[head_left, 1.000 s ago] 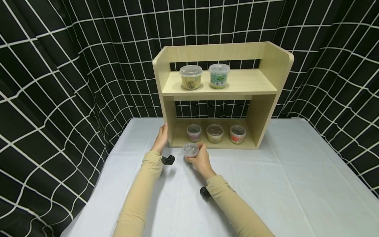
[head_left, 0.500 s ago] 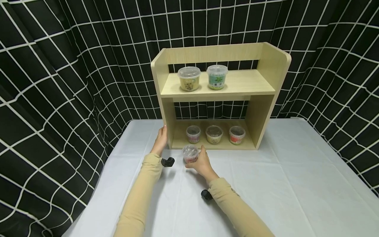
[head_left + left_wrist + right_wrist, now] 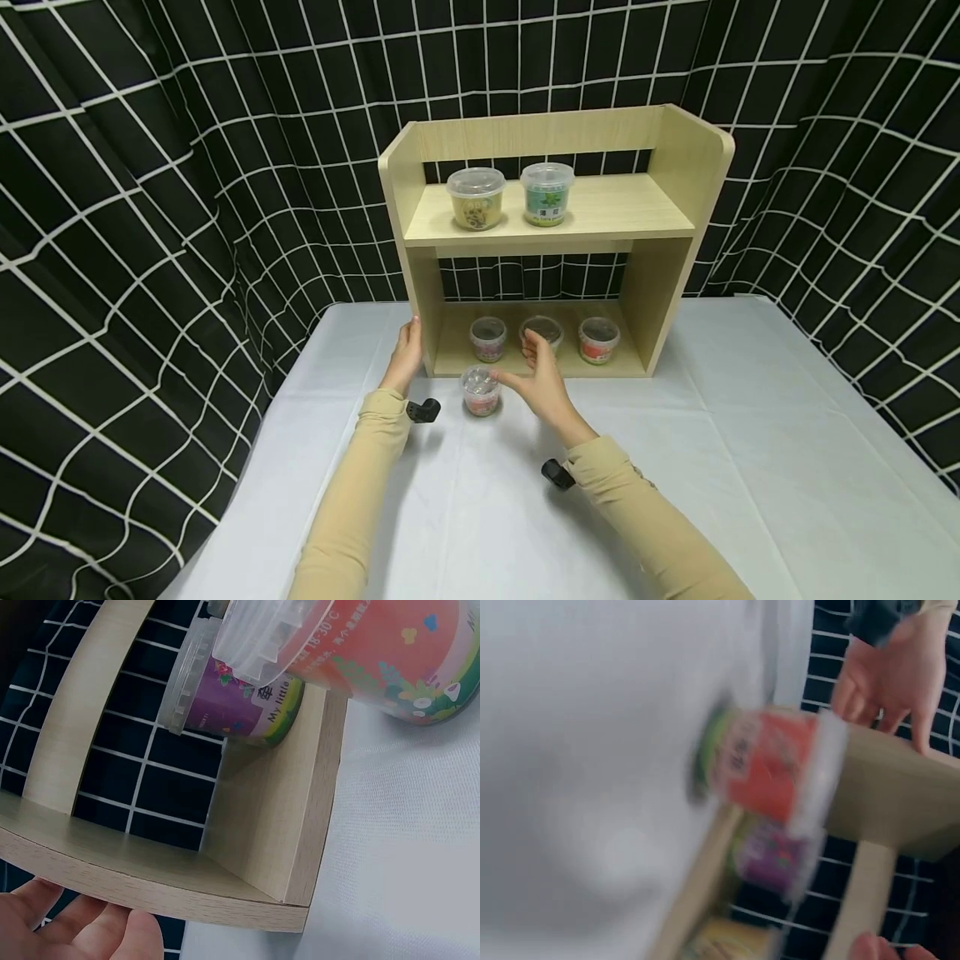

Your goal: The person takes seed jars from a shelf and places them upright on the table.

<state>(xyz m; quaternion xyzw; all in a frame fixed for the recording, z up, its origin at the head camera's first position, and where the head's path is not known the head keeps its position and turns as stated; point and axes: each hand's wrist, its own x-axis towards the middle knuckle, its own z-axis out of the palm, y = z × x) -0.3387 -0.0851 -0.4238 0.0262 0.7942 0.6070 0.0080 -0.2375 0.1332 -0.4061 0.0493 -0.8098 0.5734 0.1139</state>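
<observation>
A clear-lidded tub with a red-pink label [image 3: 480, 393] stands upright on the white cloth, just in front of the wooden shelf unit [image 3: 551, 132]. My right hand [image 3: 546, 392] holds nothing; its thumb and fingers are spread, to the right of this tub and overlapping the shelf's front edge. Resting against the outside of the left side panel [image 3: 150, 885] is my left hand [image 3: 405, 357], fingertips at the wood. On the lower board, behind the red-pink tub, sits a purple-labelled tub [image 3: 488, 340]. Beside it is a yellow-labelled tub [image 3: 538, 325], partly hidden by my right fingers.
Another red-labelled tub [image 3: 598, 340] stands at the right of the lower board. A yellow tub [image 3: 477, 200] and a green tub [image 3: 547, 196] are on the upper board. White cloth [image 3: 750, 450] covers the table; a black gridded curtain [image 3: 315, 150] surrounds it.
My right hand has let go of the red-pink tub and moved right, away from it. The tub now stands on the cloth. My left hand stays at the side panel.
</observation>
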